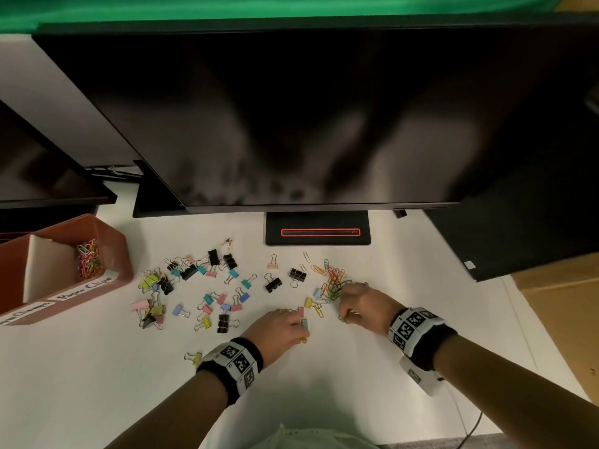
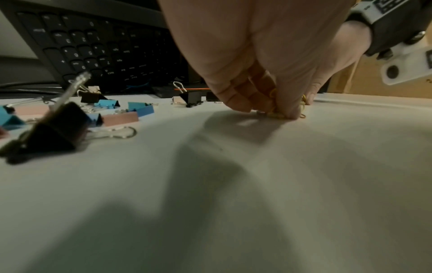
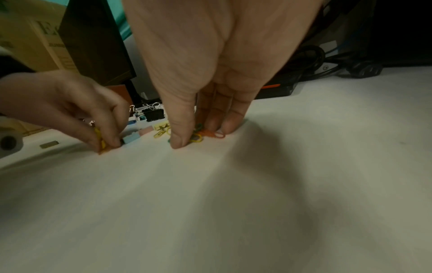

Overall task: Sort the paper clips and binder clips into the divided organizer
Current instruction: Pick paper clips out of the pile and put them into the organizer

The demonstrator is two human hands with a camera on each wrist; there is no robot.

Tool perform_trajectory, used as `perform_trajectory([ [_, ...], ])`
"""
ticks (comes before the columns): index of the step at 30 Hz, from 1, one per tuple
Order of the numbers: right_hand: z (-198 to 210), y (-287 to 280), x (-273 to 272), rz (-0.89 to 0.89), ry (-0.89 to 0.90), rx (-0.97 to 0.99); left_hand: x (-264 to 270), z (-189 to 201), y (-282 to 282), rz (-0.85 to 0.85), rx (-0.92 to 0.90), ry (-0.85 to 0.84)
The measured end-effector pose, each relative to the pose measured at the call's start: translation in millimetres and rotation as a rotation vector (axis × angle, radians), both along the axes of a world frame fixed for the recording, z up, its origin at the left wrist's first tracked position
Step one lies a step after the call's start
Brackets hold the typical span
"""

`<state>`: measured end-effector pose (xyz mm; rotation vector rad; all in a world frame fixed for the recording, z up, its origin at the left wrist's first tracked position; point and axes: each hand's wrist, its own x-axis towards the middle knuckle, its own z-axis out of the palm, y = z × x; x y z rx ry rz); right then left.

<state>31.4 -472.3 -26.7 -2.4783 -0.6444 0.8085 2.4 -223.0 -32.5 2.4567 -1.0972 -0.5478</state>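
On the white table, my left hand [image 1: 299, 332] pinches a yellow paper clip [image 1: 303, 339] between thumb and fingers; the clip [image 2: 274, 112] touches the table, next to a light blue binder clip [image 3: 131, 138]. To its right, my right hand [image 1: 345, 316] pinches a few coloured paper clips [image 3: 198, 137] against the tabletop, thumb [image 3: 178, 141] in front. Just beyond that hand lies a pile of coloured paper clips [image 1: 334, 280]. Binder clips [image 1: 207, 286] in black, blue, pink and yellow are scattered left of my hands. The red organizer [image 1: 107, 231] stands at far left, with paper clips [image 1: 89, 259] in its right compartment.
A large dark monitor [image 1: 308, 118] overhangs the back of the table on its black stand [image 1: 317, 228]. A black keyboard [image 2: 93, 48] lies behind the binder clips. One yellow binder clip [image 1: 193, 358] sits near my left wrist. A cardboard box [image 1: 560, 319] stands off the right edge.
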Motion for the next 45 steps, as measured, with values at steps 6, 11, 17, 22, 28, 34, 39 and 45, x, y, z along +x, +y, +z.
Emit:
perform_trajectory([
  [6,-1,8,0,-0.018,0.006,-0.020,7,1,-7,0.206,0.095,0.093],
  [11,-1,15,-1,-0.027,0.021,-0.030,12,1,0,0.273,0.114,0.120],
  [17,-1,22,-1,-0.069,0.017,0.014,13,7,20,0.407,-0.076,0.150],
  [22,-4,36,-4,-0.078,-0.018,0.032,14,8,39,0.465,-0.115,0.187],
  [28,-2,49,-2,-0.127,-0.045,-0.041,12,5,62,0.579,-0.121,0.219],
  [34,1,55,-1,-0.189,-0.041,-0.059,11,6,81,0.603,-0.149,0.244],
  [39,8,63,2,-0.197,-0.024,-0.072,10,3,91,0.574,-0.163,0.283],
  [45,16,78,4,-0.218,0.027,-0.151,12,16,98,0.574,-0.204,0.308],
])
